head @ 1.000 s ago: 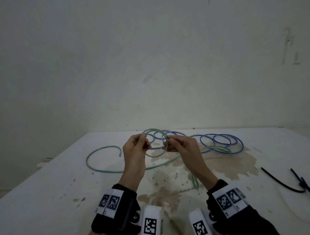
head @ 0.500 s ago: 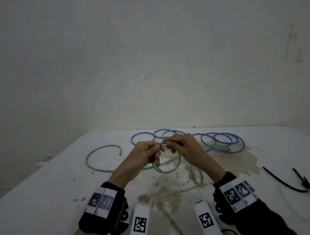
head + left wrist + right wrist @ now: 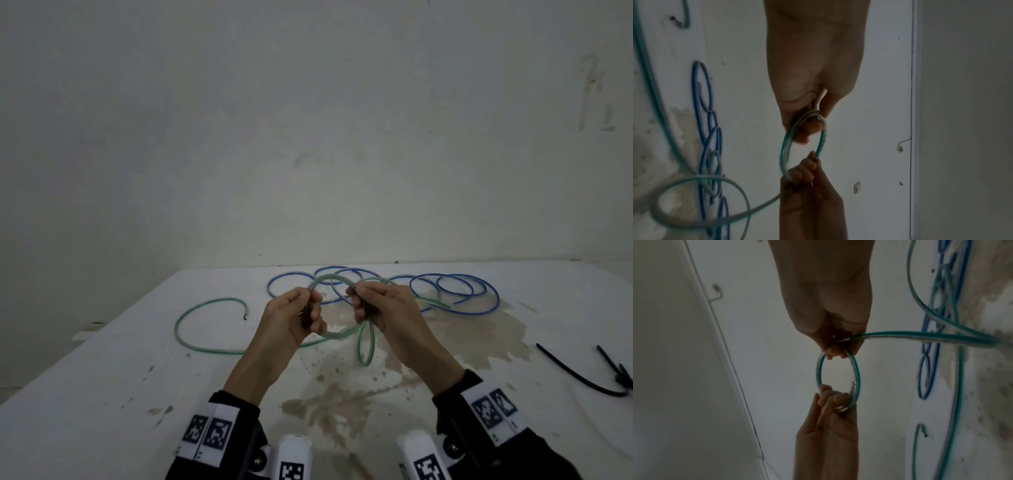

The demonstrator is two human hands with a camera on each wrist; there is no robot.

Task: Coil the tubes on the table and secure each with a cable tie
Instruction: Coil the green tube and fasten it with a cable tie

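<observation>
A small coil of green tube (image 3: 337, 336) hangs between both hands above the table. My left hand (image 3: 308, 303) pinches its left side, and the wrist view shows the doubled strands (image 3: 786, 142) under the thumb. My right hand (image 3: 356, 298) grips the right side (image 3: 856, 373). From that hand the tube (image 3: 920, 337) trails down in a narrow loop (image 3: 365, 346). The rest of the green tube (image 3: 178, 329) lies in a wide arc on the left. A blue tube (image 3: 462, 284) lies in loose loops at the back. Black cable ties (image 3: 582, 377) lie far right.
The white table (image 3: 120, 394) carries brown stains in the middle and ends at a pale wall behind. Its left edge runs diagonally close to the green arc. Blue loops (image 3: 702, 97) lie just beyond the hands.
Half a second ago the hands pinched close together with the loop hanging below. They have since moved apart, and the coil now spans between them with another turn on it.
</observation>
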